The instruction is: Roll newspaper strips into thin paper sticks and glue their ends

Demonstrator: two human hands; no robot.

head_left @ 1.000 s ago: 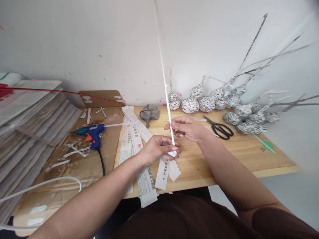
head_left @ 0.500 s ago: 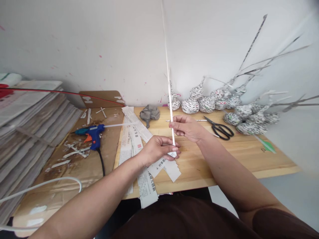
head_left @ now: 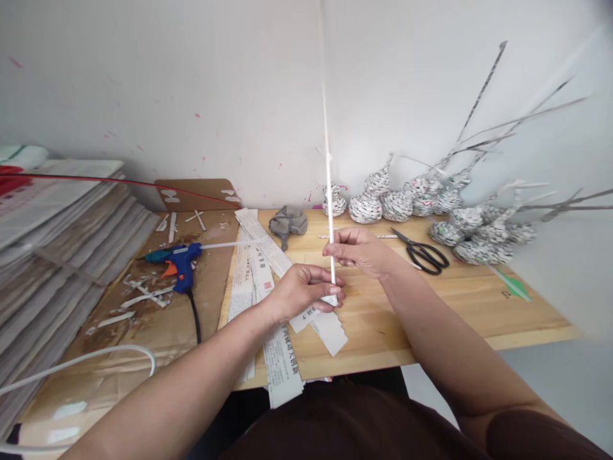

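A long, thin white rolled paper tube [head_left: 328,185] stands nearly upright in front of me, its top fading against the wall. My left hand [head_left: 301,292] pinches its lower end, where a bit of printed paper shows between thumb and fingers. Higher up, my right hand [head_left: 357,252] grips the same tube between thumb and fingertips. Below my left hand, newspaper strips [head_left: 282,361] lie fanned over the wooden board, some hanging past its front edge. Black-handled scissors [head_left: 424,252] rest to the right of my right hand.
Gourd-shaped woven paper pieces [head_left: 397,203] stand along the wall. A grey cloth [head_left: 288,220] lies at the board's back. To the left are a blue glue gun [head_left: 179,262] on cardboard, paper scraps [head_left: 146,291] and a tall newspaper stack [head_left: 71,255].
Both hands keep their hold on the paper tube, which now stands slightly straighter. The whole view has shifted a little; nothing else has visibly moved.
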